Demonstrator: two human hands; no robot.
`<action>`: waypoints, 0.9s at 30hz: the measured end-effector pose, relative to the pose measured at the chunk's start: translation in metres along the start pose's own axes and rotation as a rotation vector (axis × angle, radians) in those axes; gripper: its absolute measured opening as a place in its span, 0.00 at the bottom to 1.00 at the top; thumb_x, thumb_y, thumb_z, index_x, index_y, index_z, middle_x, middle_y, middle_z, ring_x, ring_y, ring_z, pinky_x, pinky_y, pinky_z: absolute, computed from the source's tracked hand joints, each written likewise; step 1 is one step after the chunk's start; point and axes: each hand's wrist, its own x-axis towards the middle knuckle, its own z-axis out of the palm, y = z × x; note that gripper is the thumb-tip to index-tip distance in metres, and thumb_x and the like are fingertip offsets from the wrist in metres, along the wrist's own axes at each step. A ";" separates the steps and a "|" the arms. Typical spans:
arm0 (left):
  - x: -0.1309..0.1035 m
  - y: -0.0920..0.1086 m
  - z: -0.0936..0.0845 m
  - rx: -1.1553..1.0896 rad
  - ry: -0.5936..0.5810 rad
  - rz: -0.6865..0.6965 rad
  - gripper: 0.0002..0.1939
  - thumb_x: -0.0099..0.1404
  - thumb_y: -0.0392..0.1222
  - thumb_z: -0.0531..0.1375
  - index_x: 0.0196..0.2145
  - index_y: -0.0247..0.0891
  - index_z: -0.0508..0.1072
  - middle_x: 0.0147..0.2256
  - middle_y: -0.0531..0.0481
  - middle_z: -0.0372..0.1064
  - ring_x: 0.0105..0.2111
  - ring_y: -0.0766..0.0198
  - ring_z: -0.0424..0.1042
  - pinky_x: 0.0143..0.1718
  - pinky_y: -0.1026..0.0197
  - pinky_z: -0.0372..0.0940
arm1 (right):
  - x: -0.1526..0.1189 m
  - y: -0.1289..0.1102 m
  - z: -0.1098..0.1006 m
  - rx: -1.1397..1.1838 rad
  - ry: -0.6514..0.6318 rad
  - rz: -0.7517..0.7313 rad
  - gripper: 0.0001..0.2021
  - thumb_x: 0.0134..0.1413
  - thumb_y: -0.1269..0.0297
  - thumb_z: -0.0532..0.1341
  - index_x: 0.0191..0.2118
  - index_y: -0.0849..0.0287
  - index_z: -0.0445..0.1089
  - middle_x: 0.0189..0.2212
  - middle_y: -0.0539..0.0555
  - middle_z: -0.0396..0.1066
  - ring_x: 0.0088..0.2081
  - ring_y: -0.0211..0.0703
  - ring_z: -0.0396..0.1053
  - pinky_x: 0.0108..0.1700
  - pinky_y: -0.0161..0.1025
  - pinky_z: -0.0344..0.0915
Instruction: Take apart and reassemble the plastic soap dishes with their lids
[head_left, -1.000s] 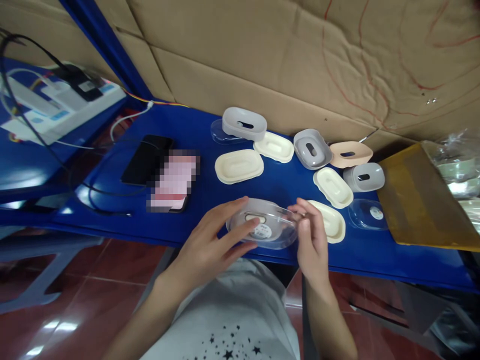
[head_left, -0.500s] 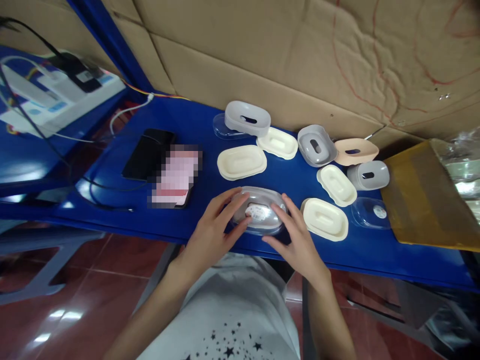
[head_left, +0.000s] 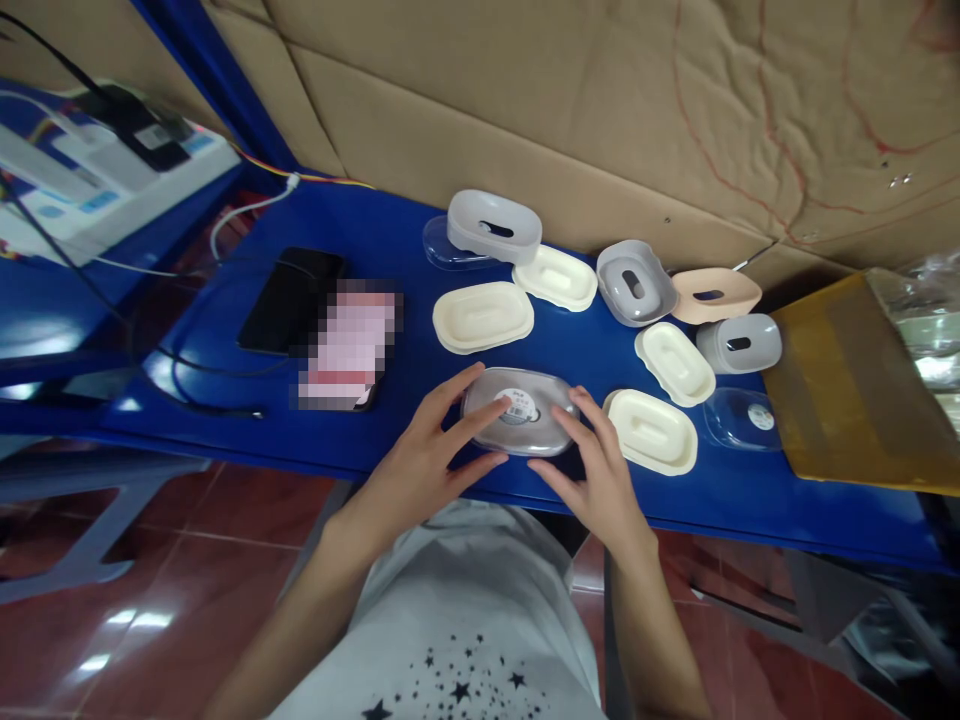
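A grey oval soap box point(head_left: 517, 438) with a clear lid and a round white label sits near the table's front edge, between my hands. My left hand point(head_left: 427, 450) grips its left end, the thumb at the near side and a fingertip lying by the label. From the right, my right hand point(head_left: 600, 465) holds the other end, with fingers bent over the lid and the thumb at the near rim. Close to my right hand lies a cream oval tray point(head_left: 651, 432). Another cream tray point(head_left: 484, 317) is just beyond the box.
Grey soap dishes point(head_left: 495, 226), a peach dish point(head_left: 716, 293), more cream trays and clear lids point(head_left: 742, 420) lie along the back and right of the blue table. A cardboard box point(head_left: 855, 390) stands at right. Phones point(head_left: 289, 300) and cables lie left, near a power strip point(head_left: 150, 200).
The clear lid now sits flatter over the grey soap dish, and its label shows more plainly. My hands keep their places at both ends, with slight finger shifts.
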 end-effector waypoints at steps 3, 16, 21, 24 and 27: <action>0.001 -0.001 -0.001 0.010 -0.016 0.008 0.31 0.77 0.44 0.64 0.73 0.51 0.61 0.74 0.38 0.52 0.74 0.45 0.58 0.69 0.40 0.67 | -0.001 0.000 0.001 -0.003 -0.003 -0.004 0.38 0.70 0.60 0.67 0.78 0.40 0.51 0.73 0.59 0.60 0.75 0.60 0.59 0.73 0.63 0.64; -0.001 0.000 0.002 -0.016 -0.058 -0.039 0.35 0.79 0.42 0.61 0.77 0.56 0.53 0.78 0.43 0.44 0.76 0.46 0.55 0.71 0.40 0.64 | -0.002 0.000 0.003 -0.141 -0.016 -0.047 0.39 0.71 0.62 0.66 0.79 0.39 0.49 0.73 0.60 0.58 0.74 0.61 0.60 0.71 0.65 0.67; -0.002 -0.004 0.004 0.000 -0.016 -0.013 0.35 0.78 0.44 0.62 0.76 0.58 0.55 0.77 0.43 0.50 0.74 0.47 0.60 0.69 0.39 0.67 | -0.006 0.001 0.004 -0.200 0.014 -0.099 0.41 0.70 0.65 0.66 0.80 0.40 0.48 0.74 0.60 0.58 0.74 0.60 0.61 0.71 0.63 0.68; -0.001 -0.006 0.006 0.006 0.003 0.002 0.35 0.77 0.46 0.62 0.76 0.58 0.56 0.77 0.43 0.51 0.73 0.47 0.62 0.69 0.40 0.68 | -0.005 0.000 0.004 -0.210 0.021 -0.106 0.42 0.70 0.67 0.66 0.80 0.40 0.47 0.76 0.59 0.56 0.74 0.60 0.60 0.71 0.62 0.68; -0.001 -0.006 0.007 0.002 0.007 0.003 0.34 0.78 0.46 0.62 0.76 0.58 0.56 0.77 0.44 0.51 0.73 0.47 0.62 0.68 0.40 0.68 | -0.005 -0.005 0.007 -0.212 0.011 -0.099 0.42 0.70 0.68 0.66 0.80 0.42 0.45 0.77 0.59 0.54 0.75 0.60 0.59 0.72 0.60 0.67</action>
